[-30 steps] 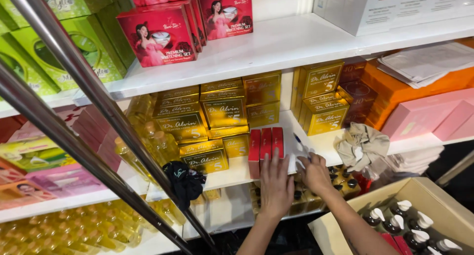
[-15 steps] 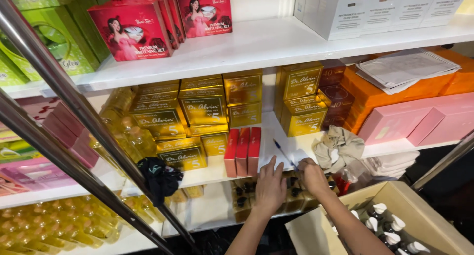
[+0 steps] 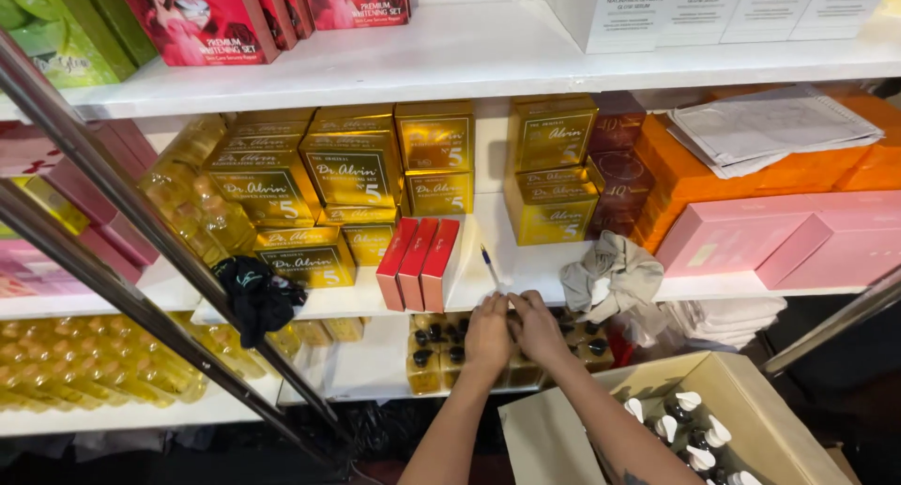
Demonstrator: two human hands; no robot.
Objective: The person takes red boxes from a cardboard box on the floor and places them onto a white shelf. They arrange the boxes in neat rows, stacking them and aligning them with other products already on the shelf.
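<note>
three slim red cardboard boxes (image 3: 419, 263) stand side by side on the white middle shelf (image 3: 526, 260), just up and left of the left hand (image 3: 488, 333) and right hand (image 3: 538, 327), which meet at the shelf's front edge, fingers curled; i cannot tell what they grip. a blue pen (image 3: 489, 265) lies just above them, a crumpled beige cloth (image 3: 608, 277) to the right, stacked gold boxes (image 3: 352, 170) behind, and two slanting steel rails (image 3: 141, 222) cross the left.

Two bare forearms enter from the bottom centre of the frame, no sleeves, watch, rings or gloves visible. Left hand (image 3: 488, 335) and right hand (image 3: 538, 327) both bare. Dark tattoo mark on right forearm near bottom edge.
</note>
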